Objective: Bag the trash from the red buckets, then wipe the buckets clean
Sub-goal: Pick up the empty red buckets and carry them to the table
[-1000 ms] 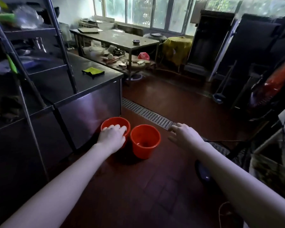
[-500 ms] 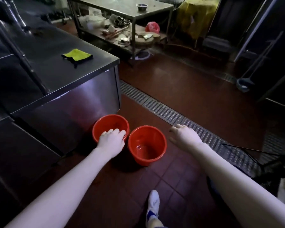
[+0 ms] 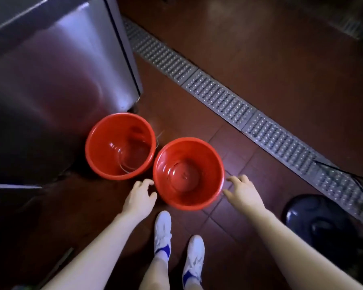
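Two red buckets stand side by side on the dark red tiled floor. The left bucket [image 3: 105,151] sits against the steel counter and holds something thin and clear, perhaps a plastic film. The right bucket [image 3: 170,189] is nearer to me; only small specks show on its bottom. My left hand [image 3: 139,198] hovers at the right bucket's left side with fingers spread and holds nothing. My right hand [image 3: 242,192] is at that bucket's right side, fingers relaxed, also holding nothing. I cannot tell whether either hand touches the rim.
A stainless steel counter [image 3: 57,65] rises at the left. A metal drain grate [image 3: 235,105] runs diagonally across the floor. A dark round object [image 3: 316,220] sits at the right with a cable over the grate. My white shoes [image 3: 164,231] stand just behind the right bucket.
The view has tilted down and closer. My left hand left the left bucket's rim and moved beside the right bucket. My right hand dropped to that bucket's other side.
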A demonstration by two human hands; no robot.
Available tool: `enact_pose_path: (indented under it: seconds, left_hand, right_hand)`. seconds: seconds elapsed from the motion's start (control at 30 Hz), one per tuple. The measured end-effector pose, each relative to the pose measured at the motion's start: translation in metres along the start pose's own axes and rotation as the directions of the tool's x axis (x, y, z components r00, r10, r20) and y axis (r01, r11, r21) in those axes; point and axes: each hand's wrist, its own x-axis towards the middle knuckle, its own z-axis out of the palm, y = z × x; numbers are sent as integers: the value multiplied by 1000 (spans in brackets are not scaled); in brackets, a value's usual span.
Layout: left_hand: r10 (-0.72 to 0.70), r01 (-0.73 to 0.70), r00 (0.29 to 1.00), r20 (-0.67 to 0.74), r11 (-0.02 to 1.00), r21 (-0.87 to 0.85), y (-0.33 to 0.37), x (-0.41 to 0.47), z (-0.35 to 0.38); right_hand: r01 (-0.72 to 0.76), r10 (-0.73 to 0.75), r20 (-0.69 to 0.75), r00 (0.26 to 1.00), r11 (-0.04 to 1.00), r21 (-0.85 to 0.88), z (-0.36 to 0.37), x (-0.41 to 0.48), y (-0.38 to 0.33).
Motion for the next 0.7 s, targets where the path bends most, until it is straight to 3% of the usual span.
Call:
enact_pose_path:
  seconds: [0.13, 0.43, 0.57, 0.7]
  left_hand:
    - [-91, 91, 993, 70, 996, 6, -31, 81, 46]
    - [-91, 93, 986, 140, 996, -12, -74, 186, 123]
    - [-56, 53, 984, 169, 998, 23, -86, 199, 128]
    - [-63, 59, 975, 214, 998, 23, -82, 201, 111]
  right_hand:
    - [-117, 113, 86, 990, 992, 46, 66, 78, 19]
    - [-335, 301, 175, 937, 916, 219, 176, 189, 56]
    - [-387, 366, 125, 922, 884, 261, 187, 201, 64]
    - [-345, 331, 99, 938, 902, 258, 165, 191, 63]
